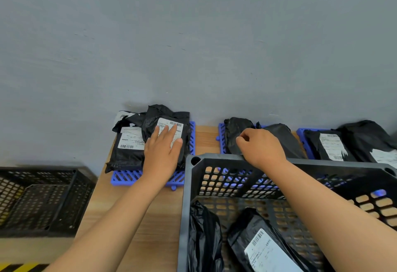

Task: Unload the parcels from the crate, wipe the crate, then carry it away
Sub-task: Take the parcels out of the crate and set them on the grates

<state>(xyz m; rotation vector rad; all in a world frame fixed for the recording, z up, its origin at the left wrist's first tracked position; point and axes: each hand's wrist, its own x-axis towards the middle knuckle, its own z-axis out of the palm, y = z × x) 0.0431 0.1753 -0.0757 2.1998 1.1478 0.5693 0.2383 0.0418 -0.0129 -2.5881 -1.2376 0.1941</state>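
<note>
A dark grey perforated crate [214, 186] stands on the wooden table at the lower right. Two black plastic parcels lie inside it: one with a white label [264, 246] and a crumpled one [204, 235] by the left wall. My left hand [163, 149] lies flat, fingers spread, on a labelled black parcel [169, 125] stacked with others on the left blue pallet [129, 177]. My right hand [262, 147] rests at the crate's far rim with fingers curled in. Nothing shows in it.
Two more blue pallets hold black parcels: a middle one [221, 134] and a right one [303, 138]. A second black crate [43, 196] sits lower, left of the table. A grey wall stands right behind the pallets. Yellow-black tape [19, 267] marks the floor.
</note>
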